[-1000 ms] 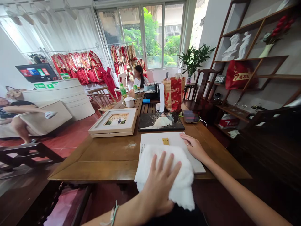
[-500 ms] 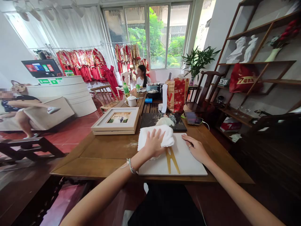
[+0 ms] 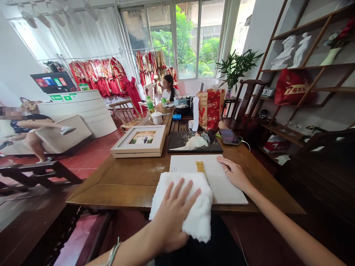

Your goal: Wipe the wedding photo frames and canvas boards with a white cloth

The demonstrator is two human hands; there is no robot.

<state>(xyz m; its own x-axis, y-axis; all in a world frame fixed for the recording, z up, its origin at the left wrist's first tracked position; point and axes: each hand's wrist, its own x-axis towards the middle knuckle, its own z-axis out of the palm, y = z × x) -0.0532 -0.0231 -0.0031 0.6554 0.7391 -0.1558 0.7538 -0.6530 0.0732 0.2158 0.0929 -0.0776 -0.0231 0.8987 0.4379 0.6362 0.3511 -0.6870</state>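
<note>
My left hand (image 3: 174,210) lies flat with fingers spread on a white fluffy cloth (image 3: 198,221), which covers the lower left of a white panel (image 3: 224,194) and hangs over the table's front edge. A long mustard-yellow figure (image 3: 199,166) with a small cat-like head shows on the panel, its lower part hidden by the cloth. Small dark marks stand near the panel's upper left corner. My right hand (image 3: 235,173), wearing a ring, rests on the panel's right edge with its fingers stretched out.
Behind the panel lies a dark wedding photo panel (image 3: 194,142). Wooden picture frames (image 3: 138,155) are stacked to the left on the brown table (image 3: 111,186). Farther back are a white teapot (image 3: 156,118), a red paper bag (image 3: 212,111) and a phone (image 3: 231,136) on a cable. Two people sit beyond.
My left hand has swept the cloth toward me, from the panel's upper left to its front edge. The figure's head is uncovered and its legs are now hidden. My right hand stays on the right edge.
</note>
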